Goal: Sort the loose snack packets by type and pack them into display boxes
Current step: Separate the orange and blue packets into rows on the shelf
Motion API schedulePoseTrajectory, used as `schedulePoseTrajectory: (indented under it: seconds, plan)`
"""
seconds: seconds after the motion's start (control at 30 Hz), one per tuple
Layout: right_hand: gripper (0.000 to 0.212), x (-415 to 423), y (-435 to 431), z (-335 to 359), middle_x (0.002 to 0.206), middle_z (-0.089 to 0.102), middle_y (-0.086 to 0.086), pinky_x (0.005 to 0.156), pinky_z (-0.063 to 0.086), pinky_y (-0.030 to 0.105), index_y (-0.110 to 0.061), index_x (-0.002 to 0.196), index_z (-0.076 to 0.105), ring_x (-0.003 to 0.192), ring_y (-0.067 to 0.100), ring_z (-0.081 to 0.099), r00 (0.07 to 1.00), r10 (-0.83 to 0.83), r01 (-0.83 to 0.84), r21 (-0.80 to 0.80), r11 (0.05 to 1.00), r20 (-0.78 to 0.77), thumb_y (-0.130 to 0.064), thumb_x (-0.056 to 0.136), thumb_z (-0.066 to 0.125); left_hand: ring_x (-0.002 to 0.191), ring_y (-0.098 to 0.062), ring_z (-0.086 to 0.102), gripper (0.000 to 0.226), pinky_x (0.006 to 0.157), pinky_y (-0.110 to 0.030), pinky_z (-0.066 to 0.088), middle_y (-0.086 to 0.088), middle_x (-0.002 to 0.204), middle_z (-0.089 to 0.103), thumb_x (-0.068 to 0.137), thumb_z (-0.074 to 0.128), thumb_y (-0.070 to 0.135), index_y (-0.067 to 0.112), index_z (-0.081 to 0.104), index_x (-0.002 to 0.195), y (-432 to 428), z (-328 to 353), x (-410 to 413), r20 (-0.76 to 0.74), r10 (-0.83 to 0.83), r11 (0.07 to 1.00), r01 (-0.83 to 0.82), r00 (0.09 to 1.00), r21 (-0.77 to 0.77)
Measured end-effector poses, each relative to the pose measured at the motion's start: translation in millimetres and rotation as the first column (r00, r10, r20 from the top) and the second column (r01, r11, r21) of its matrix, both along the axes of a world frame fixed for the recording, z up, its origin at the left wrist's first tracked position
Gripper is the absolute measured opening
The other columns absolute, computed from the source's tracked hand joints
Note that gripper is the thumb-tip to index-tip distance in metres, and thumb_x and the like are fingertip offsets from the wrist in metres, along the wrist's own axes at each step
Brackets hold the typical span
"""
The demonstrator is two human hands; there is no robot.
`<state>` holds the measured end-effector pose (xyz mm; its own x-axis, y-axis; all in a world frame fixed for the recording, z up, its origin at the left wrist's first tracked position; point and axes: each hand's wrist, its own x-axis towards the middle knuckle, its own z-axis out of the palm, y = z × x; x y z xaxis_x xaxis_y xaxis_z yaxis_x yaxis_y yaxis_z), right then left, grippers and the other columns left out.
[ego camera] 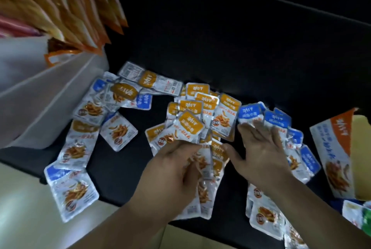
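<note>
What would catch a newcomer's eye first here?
The left hand grips a fan of orange-topped packets at the centre, while the right hand spreads flat over blue-topped packets. Loose packets litter the dark surface, with an orange-and-white display box at the right edge.

Glossy foil packets (188, 126), matt black surface (220, 47)

silver packets (186, 126) with orange or blue tops, black table (241, 47), seemingly orange-and-white box (335, 148)
</note>
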<state>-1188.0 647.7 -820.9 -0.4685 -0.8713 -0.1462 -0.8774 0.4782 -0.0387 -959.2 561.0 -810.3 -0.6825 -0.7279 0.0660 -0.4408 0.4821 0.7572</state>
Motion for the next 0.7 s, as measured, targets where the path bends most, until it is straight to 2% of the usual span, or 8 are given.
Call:
schedulePoseTrajectory:
  seconds: [0.13,0.23,0.3,0.37,0.47,0.57,0.63,0.7]
  plan:
    - [0.077,14.9,-15.2,5.4,0.152,0.053,0.004,0.125,0.019,0.058,-0.019,0.146,0.055,0.151,0.027,0.034,0.993,-0.008,0.024,-0.143,0.989,0.115,-0.069,0.091,0.035,0.111,-0.002,0.061,0.036,0.087,-0.027,0.057,0.022,0.124,0.061,0.094,0.059,0.03,0.042,0.059,0.128,-10.8,0.5,11.1,-0.022,0.01,1.0,-0.011,1.0,-0.014]
    - [0.064,42.7,-26.8,17.4,0.148,0.056,0.006,0.116,0.036,0.062,-0.018,0.14,0.062,0.145,0.03,0.044,0.972,0.136,-0.075,-0.296,0.952,0.193,-0.058,0.094,0.044,0.113,0.002,0.058,0.035,0.089,-0.019,0.054,0.028,0.127,0.055,0.098,0.057,0.034,0.045,0.057,0.131,-13.5,6.8,31.8,-0.037,0.016,0.999,-0.014,0.999,0.05]
    - [0.057,66.1,-34.6,27.7,0.152,0.052,-0.002,0.113,0.043,0.055,-0.022,0.141,0.061,0.145,0.023,0.044,0.942,0.229,-0.135,-0.349,0.927,0.245,-0.057,0.098,0.045,0.108,0.0,0.061,0.031,0.086,-0.022,0.056,0.025,0.123,0.058,0.096,0.058,0.033,0.039,0.065,0.126,-12.6,6.9,53.6,-0.038,0.07,0.996,-0.068,0.997,0.051]
    - [0.059,90.6,-47.8,44.7,0.158,0.037,-0.021,0.111,0.047,0.041,-0.037,0.146,0.053,0.146,0.007,0.037,0.898,0.258,-0.164,-0.272,0.948,0.357,-0.068,0.098,0.038,0.108,0.001,0.064,0.027,0.085,-0.021,0.055,0.023,0.12,0.063,0.092,0.062,0.032,0.035,0.07,0.118,-11.5,4.3,82.6,-0.047,0.156,0.988,-0.156,0.987,0.014]
    - [0.066,126.8,-70.4,61.7,0.156,0.014,-0.041,0.114,0.039,0.028,-0.053,0.15,0.033,0.146,-0.007,0.022,0.794,0.283,-0.319,-0.028,0.947,0.539,-0.075,0.088,0.032,0.103,0.005,0.063,0.022,0.085,-0.009,0.049,0.02,0.115,0.065,0.086,0.07,0.025,0.031,0.076,0.106,-9.0,-2.1,134.6,-0.046,0.339,0.933,-0.342,0.94,-0.114]
    - [0.062,157.2,-93.2,60.1,0.164,0.003,-0.033,0.121,0.03,0.029,-0.05,0.155,0.025,0.153,-0.002,0.012,0.75,0.328,-0.435,0.055,0.899,0.574,-0.064,0.098,0.045,0.09,0.001,0.06,0.019,0.076,-0.009,0.044,0.019,0.105,0.058,0.08,0.078,0.027,0.031,0.066,0.094,-13.0,-9.1,180.2,-0.015,0.618,0.777,-0.614,0.786,-0.141]
    - [0.066,170.9,-110.7,55.0,0.168,-0.003,-0.024,0.126,0.022,0.033,-0.045,0.158,0.022,0.157,0.005,-0.001,0.757,0.356,-0.461,0.062,0.885,0.548,-0.06,0.1,0.048,0.086,-0.004,0.062,0.035,0.071,-0.023,0.051,0.016,0.104,0.058,0.078,0.086,0.043,0.032,0.056,0.093,-20.5,-10.8,194.8,0.134,0.81,0.561,-0.82,0.572,0.111]
    - [0.07,181.8,-129.8,45.4,0.17,-0.012,-0.015,0.128,0.012,0.036,-0.038,0.161,0.017,0.157,0.01,-0.013,0.773,0.432,-0.523,0.081,0.849,0.465,-0.058,0.101,0.047,0.084,-0.012,0.069,0.05,0.072,-0.038,0.059,0.008,0.104,0.066,0.07,0.09,0.049,0.031,0.055,0.099,-28.7,-11.3,196.0,0.325,0.839,0.297,-0.868,0.437,0.398]
